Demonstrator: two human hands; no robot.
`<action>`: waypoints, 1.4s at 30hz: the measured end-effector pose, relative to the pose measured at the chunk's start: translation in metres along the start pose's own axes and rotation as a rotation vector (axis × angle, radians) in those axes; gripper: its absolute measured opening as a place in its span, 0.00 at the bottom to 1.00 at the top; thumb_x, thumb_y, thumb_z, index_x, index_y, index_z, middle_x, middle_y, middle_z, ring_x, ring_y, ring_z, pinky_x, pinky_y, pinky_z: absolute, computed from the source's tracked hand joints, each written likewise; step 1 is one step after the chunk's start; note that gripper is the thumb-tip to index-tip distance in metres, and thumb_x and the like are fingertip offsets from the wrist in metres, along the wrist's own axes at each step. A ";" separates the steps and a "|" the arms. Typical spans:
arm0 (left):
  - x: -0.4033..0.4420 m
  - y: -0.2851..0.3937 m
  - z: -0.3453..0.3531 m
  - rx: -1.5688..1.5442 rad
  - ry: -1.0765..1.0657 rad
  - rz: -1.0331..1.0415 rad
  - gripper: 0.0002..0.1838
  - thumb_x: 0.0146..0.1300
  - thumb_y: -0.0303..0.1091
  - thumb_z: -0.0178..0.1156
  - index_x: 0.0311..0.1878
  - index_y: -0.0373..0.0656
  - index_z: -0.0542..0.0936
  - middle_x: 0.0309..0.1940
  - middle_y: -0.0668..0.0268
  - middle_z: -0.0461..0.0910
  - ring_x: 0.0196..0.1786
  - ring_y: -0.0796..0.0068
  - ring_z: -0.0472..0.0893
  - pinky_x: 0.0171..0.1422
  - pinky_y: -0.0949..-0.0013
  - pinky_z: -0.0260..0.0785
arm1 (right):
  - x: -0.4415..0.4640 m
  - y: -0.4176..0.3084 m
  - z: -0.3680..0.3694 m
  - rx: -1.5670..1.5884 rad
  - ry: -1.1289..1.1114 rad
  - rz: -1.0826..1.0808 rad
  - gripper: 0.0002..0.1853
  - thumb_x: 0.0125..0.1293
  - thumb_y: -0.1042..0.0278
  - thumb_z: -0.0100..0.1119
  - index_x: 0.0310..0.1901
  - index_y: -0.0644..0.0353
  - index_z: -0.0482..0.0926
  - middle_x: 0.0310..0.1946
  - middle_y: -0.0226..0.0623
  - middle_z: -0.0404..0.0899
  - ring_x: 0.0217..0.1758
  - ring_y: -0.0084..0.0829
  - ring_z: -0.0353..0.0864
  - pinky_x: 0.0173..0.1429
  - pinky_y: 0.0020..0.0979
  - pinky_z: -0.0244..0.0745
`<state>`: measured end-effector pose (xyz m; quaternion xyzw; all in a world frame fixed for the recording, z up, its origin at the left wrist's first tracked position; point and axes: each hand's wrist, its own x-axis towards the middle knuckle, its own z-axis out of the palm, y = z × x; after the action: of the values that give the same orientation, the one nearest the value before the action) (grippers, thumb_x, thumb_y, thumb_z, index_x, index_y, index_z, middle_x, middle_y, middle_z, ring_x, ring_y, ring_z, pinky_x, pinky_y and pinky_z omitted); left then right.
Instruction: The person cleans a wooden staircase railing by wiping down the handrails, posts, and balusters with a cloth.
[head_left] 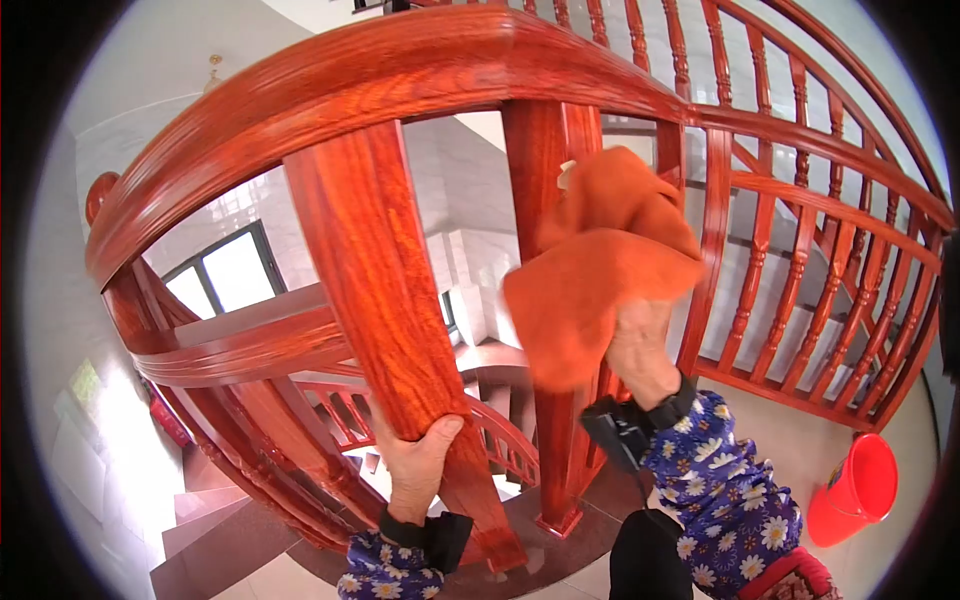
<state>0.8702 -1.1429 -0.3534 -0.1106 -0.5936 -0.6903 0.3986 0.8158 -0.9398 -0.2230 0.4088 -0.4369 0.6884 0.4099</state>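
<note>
The handrail (pixel 430 65) and 2 broad posts, at 11 and 1 o'clock, look like red-brown wood, smooth and glossy, grain showing. The rag (pixel 600 285) at 2 o'clock is soft, matt orange cloth. The bucket (pixel 850 492) at 4 o'clock is smooth, shiny red plastic. The flower-print sleeves (pixel 725 480) are matt cloth.

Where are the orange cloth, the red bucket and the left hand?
Orange cloth (pixel 585 300), head view: broad lower fold.
Red bucket (pixel 836 503), head view: outer wall.
Left hand (pixel 411 464), head view: middle.
</note>
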 end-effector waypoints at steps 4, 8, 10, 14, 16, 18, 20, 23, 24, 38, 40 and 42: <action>0.001 0.001 0.001 0.017 -0.022 0.056 0.41 0.48 0.31 0.76 0.64 0.37 0.65 0.54 0.62 0.74 0.56 0.68 0.74 0.63 0.64 0.66 | 0.029 -0.006 0.066 0.381 -0.226 0.059 0.11 0.68 0.71 0.61 0.48 0.67 0.77 0.43 0.30 0.78 0.46 0.18 0.75 0.45 0.25 0.74; 0.002 0.007 0.005 -0.103 -0.045 0.022 0.43 0.48 0.31 0.76 0.66 0.36 0.62 0.56 0.61 0.72 0.58 0.68 0.74 0.65 0.63 0.66 | 0.061 -0.006 0.121 0.171 -0.437 0.635 0.28 0.62 0.57 0.66 0.56 0.68 0.72 0.50 0.38 0.77 0.50 0.25 0.76 0.52 0.30 0.75; 0.003 0.000 0.002 -0.068 -0.043 0.050 0.45 0.48 0.33 0.77 0.67 0.36 0.62 0.57 0.60 0.72 0.58 0.68 0.73 0.65 0.64 0.66 | 0.064 -0.013 0.123 0.205 -0.500 0.605 0.27 0.63 0.55 0.65 0.56 0.65 0.71 0.49 0.35 0.77 0.49 0.24 0.77 0.53 0.30 0.75; 0.006 0.001 0.001 -0.040 -0.059 0.037 0.47 0.47 0.36 0.78 0.67 0.35 0.61 0.57 0.58 0.72 0.59 0.66 0.74 0.65 0.62 0.66 | 0.061 -0.011 0.125 0.189 -0.495 0.575 0.25 0.64 0.55 0.63 0.56 0.62 0.71 0.50 0.33 0.78 0.49 0.25 0.79 0.55 0.31 0.75; 0.006 0.000 0.001 0.004 -0.062 0.018 0.48 0.46 0.38 0.78 0.67 0.35 0.61 0.57 0.56 0.72 0.59 0.65 0.73 0.66 0.62 0.66 | 0.058 -0.002 0.124 0.211 -0.503 0.566 0.24 0.64 0.55 0.64 0.55 0.63 0.72 0.49 0.33 0.78 0.49 0.25 0.79 0.55 0.31 0.75; 0.004 0.011 0.003 0.024 -0.039 0.016 0.48 0.46 0.37 0.78 0.67 0.34 0.61 0.57 0.55 0.72 0.60 0.64 0.73 0.67 0.61 0.65 | 0.056 0.002 0.121 0.236 -0.508 0.563 0.24 0.64 0.55 0.64 0.54 0.63 0.73 0.48 0.33 0.79 0.49 0.25 0.79 0.56 0.32 0.75; -0.003 0.020 0.001 0.045 -0.014 0.013 0.48 0.46 0.37 0.78 0.67 0.34 0.61 0.57 0.54 0.72 0.61 0.62 0.73 0.67 0.60 0.64 | 0.055 0.003 0.121 0.243 -0.519 0.548 0.21 0.64 0.57 0.64 0.51 0.63 0.75 0.47 0.32 0.80 0.49 0.25 0.79 0.55 0.31 0.75; -0.017 0.044 -0.023 0.548 0.075 0.398 0.36 0.49 0.24 0.70 0.63 0.35 0.68 0.57 0.56 0.72 0.59 0.63 0.73 0.65 0.61 0.65 | 0.050 0.001 0.122 0.243 -0.479 0.537 0.20 0.64 0.57 0.63 0.50 0.62 0.75 0.46 0.32 0.80 0.48 0.25 0.79 0.54 0.31 0.75; -0.017 0.057 -0.036 0.616 0.078 0.526 0.31 0.48 0.22 0.67 0.59 0.35 0.72 0.56 0.54 0.73 0.61 0.60 0.73 0.67 0.60 0.63 | 0.048 0.002 0.121 0.251 -0.478 0.543 0.20 0.64 0.57 0.63 0.50 0.62 0.75 0.46 0.32 0.80 0.48 0.25 0.79 0.54 0.31 0.75; 0.099 0.171 -0.100 1.261 -0.017 0.702 0.14 0.65 0.40 0.57 0.44 0.39 0.80 0.41 0.58 0.81 0.48 0.56 0.77 0.64 0.52 0.57 | -0.014 0.006 0.091 -0.117 -0.535 0.698 0.49 0.55 0.50 0.71 0.72 0.60 0.54 0.63 0.44 0.71 0.67 0.33 0.70 0.70 0.33 0.65; 0.096 0.163 -0.098 1.237 0.075 0.790 0.13 0.64 0.39 0.58 0.43 0.39 0.80 0.40 0.59 0.81 0.45 0.57 0.77 0.58 0.55 0.60 | -0.024 0.013 0.088 -0.056 -0.526 0.739 0.48 0.55 0.49 0.71 0.72 0.60 0.55 0.63 0.44 0.71 0.66 0.33 0.71 0.69 0.33 0.66; 0.096 0.160 -0.096 1.218 0.107 0.814 0.12 0.63 0.38 0.59 0.42 0.39 0.80 0.39 0.59 0.81 0.44 0.57 0.77 0.56 0.57 0.61 | -0.032 0.019 0.084 -0.059 -0.499 0.734 0.48 0.54 0.51 0.72 0.72 0.60 0.56 0.63 0.43 0.71 0.65 0.33 0.71 0.68 0.33 0.67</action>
<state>0.9466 -1.2662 -0.2023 -0.0473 -0.7638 -0.0398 0.6425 0.8263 -1.0306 -0.2336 0.3685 -0.6582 0.6558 0.0318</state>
